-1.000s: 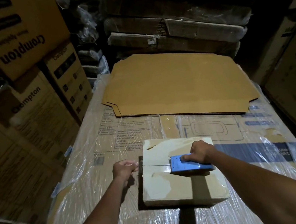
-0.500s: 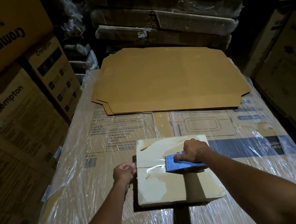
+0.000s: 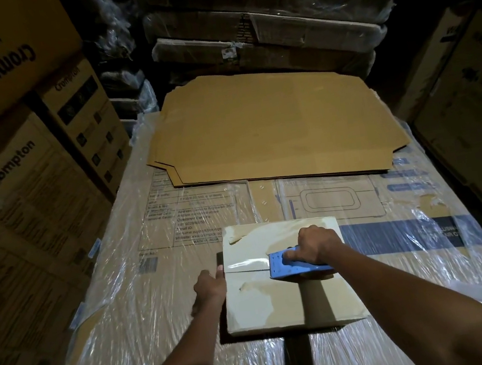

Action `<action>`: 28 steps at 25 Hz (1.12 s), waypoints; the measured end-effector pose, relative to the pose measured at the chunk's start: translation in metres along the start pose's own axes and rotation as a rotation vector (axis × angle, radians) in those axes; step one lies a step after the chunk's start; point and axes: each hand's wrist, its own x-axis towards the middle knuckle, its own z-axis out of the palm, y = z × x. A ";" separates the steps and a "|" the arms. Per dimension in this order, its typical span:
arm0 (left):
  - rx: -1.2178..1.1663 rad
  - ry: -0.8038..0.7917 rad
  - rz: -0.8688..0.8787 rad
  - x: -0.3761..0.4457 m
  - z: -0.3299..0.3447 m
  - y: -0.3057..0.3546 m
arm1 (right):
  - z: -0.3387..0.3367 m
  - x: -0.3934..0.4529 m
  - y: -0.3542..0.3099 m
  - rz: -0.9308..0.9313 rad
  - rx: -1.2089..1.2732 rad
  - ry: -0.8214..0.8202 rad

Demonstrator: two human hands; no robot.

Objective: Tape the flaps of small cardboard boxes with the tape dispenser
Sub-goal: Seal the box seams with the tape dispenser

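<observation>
Blue plastic shows under the curled fingers (image 3: 295, 254) of the right hand (image 3: 317, 244), which grips the tape dispenser (image 3: 294, 267) on top of the small cardboard box (image 3: 262, 302), near the seam between its closed flaps. A glossy strip of clear tape (image 3: 246, 265) runs along that seam from the dispenser to the box's left edge. The right forearm reaches in from the lower right. The left hand (image 3: 209, 286) rests against the box's left side, fingers bent at the edge, thumb at the top rim. The box sits on a large carton wrapped in clear film (image 3: 143, 292) that serves as the bench, printed with "MADE IN INDIA". A flat cardboard sheet (image 3: 271, 120) lies farther back. Stacked cartons (image 3: 9, 102) at left read "Crompton".
</observation>
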 end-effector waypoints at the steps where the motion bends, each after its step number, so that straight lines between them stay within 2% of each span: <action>1: -0.042 0.080 0.027 -0.007 0.006 0.005 | -0.001 0.000 -0.001 -0.003 -0.001 0.001; 2: -0.050 0.118 0.051 -0.019 0.011 0.016 | -0.001 -0.001 -0.002 -0.005 -0.005 0.003; 5: 0.077 0.070 0.163 -0.044 0.031 0.042 | -0.003 -0.002 -0.001 -0.027 -0.028 0.010; 8: 0.295 0.143 0.212 -0.028 0.045 0.031 | -0.011 -0.004 0.009 -0.071 0.044 -0.028; 11: 0.396 0.188 0.227 -0.028 0.046 0.031 | -0.020 -0.008 0.032 -0.092 0.126 -0.024; 16: 0.432 0.194 0.248 -0.029 0.049 0.029 | -0.013 -0.020 0.068 -0.074 0.201 -0.030; 22: 0.429 0.162 0.239 -0.030 0.046 0.030 | -0.016 -0.020 0.080 -0.119 0.201 -0.025; 28: 0.466 0.206 0.238 -0.028 0.051 0.028 | -0.023 -0.031 0.139 -0.034 0.152 -0.026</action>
